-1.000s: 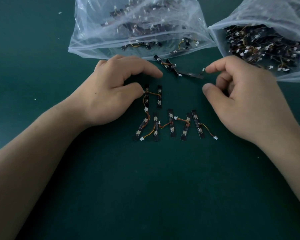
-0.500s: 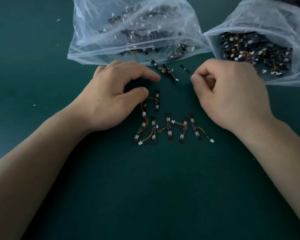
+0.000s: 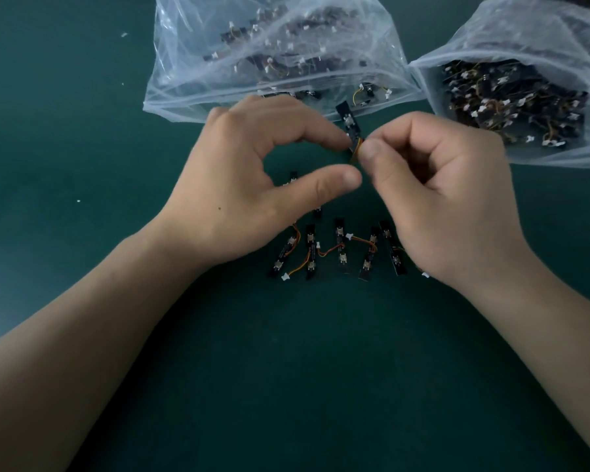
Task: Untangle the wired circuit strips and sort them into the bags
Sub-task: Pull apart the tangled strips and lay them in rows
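Note:
A black circuit strip [image 3: 348, 121] with an orange wire stands nearly upright just in front of the left bag. My right hand [image 3: 443, 199] pinches its lower end between thumb and forefinger. My left hand [image 3: 252, 178] is curved beside it: the forefinger tip touches the strip and the thumb stays apart below. Several wired strips [image 3: 340, 247] lie in a row on the green table under and between my hands, some partly hidden by them.
Two clear plastic bags lie at the back, both holding many strips: a left bag [image 3: 184, 63] and a right bag [image 3: 498, 35] with its mouth open towards me. The green mat [image 3: 286, 369] stretches wide in front.
My right hand closed on a strip lying near the left bag, lifted it and moved left. My left hand left the strips it touched and rose to meet it.

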Available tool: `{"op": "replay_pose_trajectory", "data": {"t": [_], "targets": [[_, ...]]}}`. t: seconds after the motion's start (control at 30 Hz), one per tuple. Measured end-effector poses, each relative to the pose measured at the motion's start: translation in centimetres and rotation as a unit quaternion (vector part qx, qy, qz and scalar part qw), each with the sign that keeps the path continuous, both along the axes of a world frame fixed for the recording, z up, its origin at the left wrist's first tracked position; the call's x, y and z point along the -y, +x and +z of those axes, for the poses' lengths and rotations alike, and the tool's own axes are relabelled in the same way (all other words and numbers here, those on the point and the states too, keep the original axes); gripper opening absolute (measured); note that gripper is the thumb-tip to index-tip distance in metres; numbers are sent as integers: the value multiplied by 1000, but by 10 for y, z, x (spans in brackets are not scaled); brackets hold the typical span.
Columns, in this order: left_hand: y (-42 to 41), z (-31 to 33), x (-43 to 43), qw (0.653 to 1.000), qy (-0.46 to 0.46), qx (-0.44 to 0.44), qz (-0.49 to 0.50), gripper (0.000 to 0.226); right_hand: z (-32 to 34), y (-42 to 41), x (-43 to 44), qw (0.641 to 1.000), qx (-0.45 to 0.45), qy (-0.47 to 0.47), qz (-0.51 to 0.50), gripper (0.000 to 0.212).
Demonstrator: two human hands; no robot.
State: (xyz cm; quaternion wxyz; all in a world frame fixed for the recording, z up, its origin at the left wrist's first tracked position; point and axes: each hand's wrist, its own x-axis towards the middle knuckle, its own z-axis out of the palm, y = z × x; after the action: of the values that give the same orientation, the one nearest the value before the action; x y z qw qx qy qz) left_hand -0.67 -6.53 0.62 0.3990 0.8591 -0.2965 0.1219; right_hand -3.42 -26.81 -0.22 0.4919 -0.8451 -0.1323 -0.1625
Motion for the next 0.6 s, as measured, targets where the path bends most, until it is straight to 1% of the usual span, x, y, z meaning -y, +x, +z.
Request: {"op": "replay_pose_trajectory", "data": {"t": [0.1,0.13,0.27,0.43,0.53,0.6], "targets": [[2,-1,1,1000,-9,-11,13,13,0,-1,0,1000,5,-6,2,17],[3,-2,0,1000,-11,-16,20,12,-1,-1,1,1000,3,-4,1,18],[4,-1,-5,999,-14,-33,29,12,-1,0,2,1000,0,0,-11,19],[2,1,-2,998,45,-38,30,12,-1,0,0,1000,18,-16,0,16],[4,-1,-1,998,33,-42,22,4,-1,-1,-1,999,23,-30,1,15],[5,-3,-3,999,12,-47,18,6,-2,-2,0,1000,17,-26,-1,17]]}}
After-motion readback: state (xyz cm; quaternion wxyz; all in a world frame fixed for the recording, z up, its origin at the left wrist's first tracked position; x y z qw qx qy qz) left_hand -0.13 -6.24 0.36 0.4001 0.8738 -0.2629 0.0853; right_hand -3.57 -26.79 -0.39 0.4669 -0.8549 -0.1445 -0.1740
